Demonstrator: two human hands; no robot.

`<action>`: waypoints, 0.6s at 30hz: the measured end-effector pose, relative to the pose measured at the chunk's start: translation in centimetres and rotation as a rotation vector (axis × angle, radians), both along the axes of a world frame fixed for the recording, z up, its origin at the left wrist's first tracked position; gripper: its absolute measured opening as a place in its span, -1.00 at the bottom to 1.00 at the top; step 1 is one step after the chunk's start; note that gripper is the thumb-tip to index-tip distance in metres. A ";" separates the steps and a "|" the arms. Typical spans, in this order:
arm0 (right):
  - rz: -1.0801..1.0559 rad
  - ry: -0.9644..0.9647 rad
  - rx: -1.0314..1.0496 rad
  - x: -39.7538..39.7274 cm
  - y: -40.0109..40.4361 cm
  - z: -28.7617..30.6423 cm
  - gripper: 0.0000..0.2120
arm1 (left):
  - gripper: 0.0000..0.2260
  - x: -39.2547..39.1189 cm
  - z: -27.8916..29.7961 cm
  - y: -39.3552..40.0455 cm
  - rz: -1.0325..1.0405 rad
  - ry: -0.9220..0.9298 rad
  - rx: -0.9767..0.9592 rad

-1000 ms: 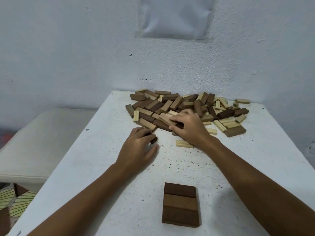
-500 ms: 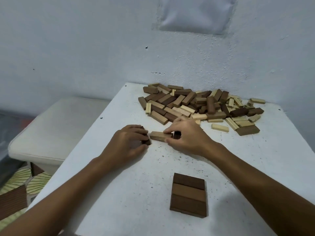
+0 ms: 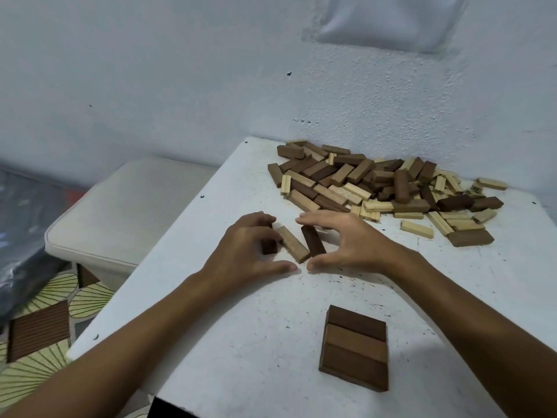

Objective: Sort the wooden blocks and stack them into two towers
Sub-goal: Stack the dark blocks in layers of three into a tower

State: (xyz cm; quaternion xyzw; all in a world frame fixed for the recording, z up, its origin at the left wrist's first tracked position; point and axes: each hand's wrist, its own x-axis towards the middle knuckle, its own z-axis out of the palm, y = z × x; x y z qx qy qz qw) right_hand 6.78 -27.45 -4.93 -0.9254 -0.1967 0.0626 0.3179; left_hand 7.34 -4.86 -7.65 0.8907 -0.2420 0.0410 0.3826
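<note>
Three blocks lie side by side between my hands on the white table (image 3: 241,342): a dark block (image 3: 269,246), a mid-brown block (image 3: 294,244) and another dark block (image 3: 313,240). My left hand (image 3: 245,251) curls its fingers over the far end of the left dark block, thumb stretched along the table. My right hand (image 3: 346,239) hovers with fingers spread above the right dark block, its thumb tip near the block ends. A flat layer of three dark blocks (image 3: 355,346) lies close to me. A mixed pile of light and dark blocks (image 3: 376,182) fills the far side.
A light cushioned seat (image 3: 120,206) stands left of the table, below its level. The wall (image 3: 211,70) rises right behind the pile. The table's left edge runs close to my left forearm. A patterned floor (image 3: 45,312) shows at lower left.
Both hands have drawn back from the pile toward me. The mid-brown and dark blocks that my right hand held now lie beside the left hand's dark block, and the right hand's fingers have opened.
</note>
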 end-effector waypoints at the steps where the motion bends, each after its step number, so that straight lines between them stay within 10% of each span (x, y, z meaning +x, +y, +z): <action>1: -0.001 0.005 -0.012 0.1 -0.3 0.0 -0.27 | -0.42 0.0 -0.1 -0.2 0.016 0.000 0.005; 10: -0.068 0.030 0.114 0.6 -0.6 -0.6 -0.49 | -0.71 0.3 0.0 -1.9 0.013 -0.038 -0.066; 18: -0.055 0.058 0.127 0.8 -1.4 -0.6 -0.37 | -0.38 1.9 -0.1 0.6 -0.099 -0.023 0.020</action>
